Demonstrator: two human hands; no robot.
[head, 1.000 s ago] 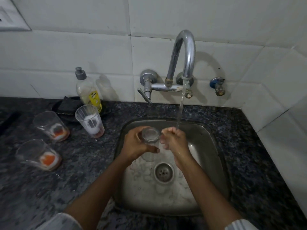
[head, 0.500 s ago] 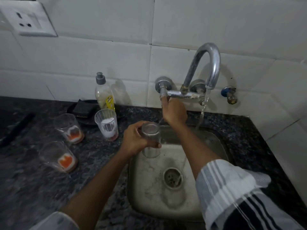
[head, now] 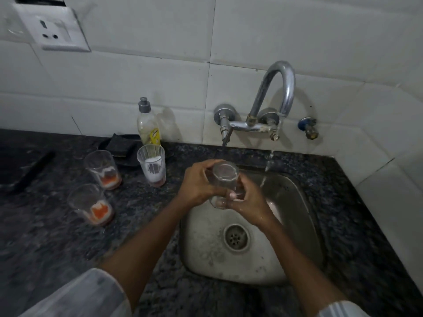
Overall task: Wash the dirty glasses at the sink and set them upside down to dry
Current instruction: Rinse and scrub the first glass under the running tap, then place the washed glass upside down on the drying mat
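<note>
A clear glass (head: 225, 177) is held upright over the left rim of the steel sink (head: 206, 245). My left hand (head: 198, 183) grips its side, and my right hand (head: 248, 197) curls around its lower part from the right. Left of the sink, on the dark counter, stand three dirty glasses: one with white residue (head: 151, 164) and two with orange residue (head: 102, 169) (head: 91, 204). A thin stream of water (head: 267, 165) drops from the tap (head: 278, 92) to the right of my hands.
A dish soap bottle (head: 147, 123) stands at the wall beside a dark sponge in a dish (head: 121, 145). A dark flat object (head: 29, 168) lies at far left. A wall socket (head: 53, 30) sits upper left, and a small valve (head: 309, 129) right of the tap.
My right hand left the tap handle and came back down to the glass. The water stream has thinned. The view has shifted left and up.
</note>
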